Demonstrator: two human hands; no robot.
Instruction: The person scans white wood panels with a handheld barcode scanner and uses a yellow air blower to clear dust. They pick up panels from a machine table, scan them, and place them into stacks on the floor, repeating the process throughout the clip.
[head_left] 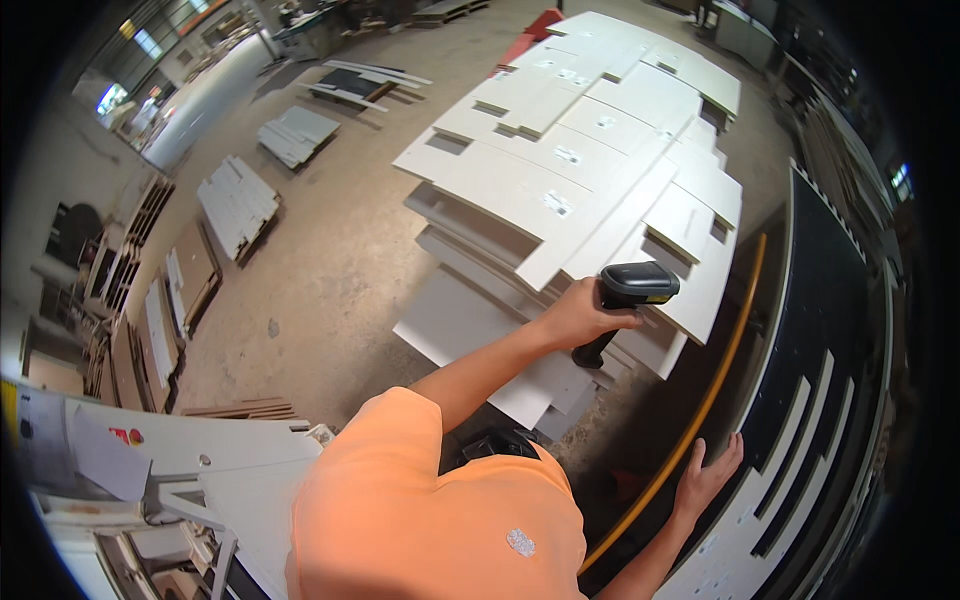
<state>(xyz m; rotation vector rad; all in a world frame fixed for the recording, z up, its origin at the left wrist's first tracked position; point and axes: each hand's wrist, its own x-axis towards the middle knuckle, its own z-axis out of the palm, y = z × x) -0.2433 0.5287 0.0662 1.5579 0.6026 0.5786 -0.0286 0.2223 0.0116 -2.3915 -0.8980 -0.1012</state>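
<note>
My left hand (578,318) is wrapped round the grip of a black handheld barcode scanner (636,279). It holds the scanner over the near end of a large stack of white boards (622,108). Small printed labels, one of them a white label (557,204), lie on the top boards. At the lower right, my right hand (708,474) is open, fingers apart, with nothing in it. It hovers beside a black-topped table (826,290), near several long white strips (790,435); I cannot tell whether it touches the tabletop.
A yellow rail (722,375) runs along the table's near side. Smaller board piles (238,205) sit on the floor at left. A white machine (215,440) stands at lower left. Something red (527,42) shows behind the big stack. More panels (840,140) lean at far right.
</note>
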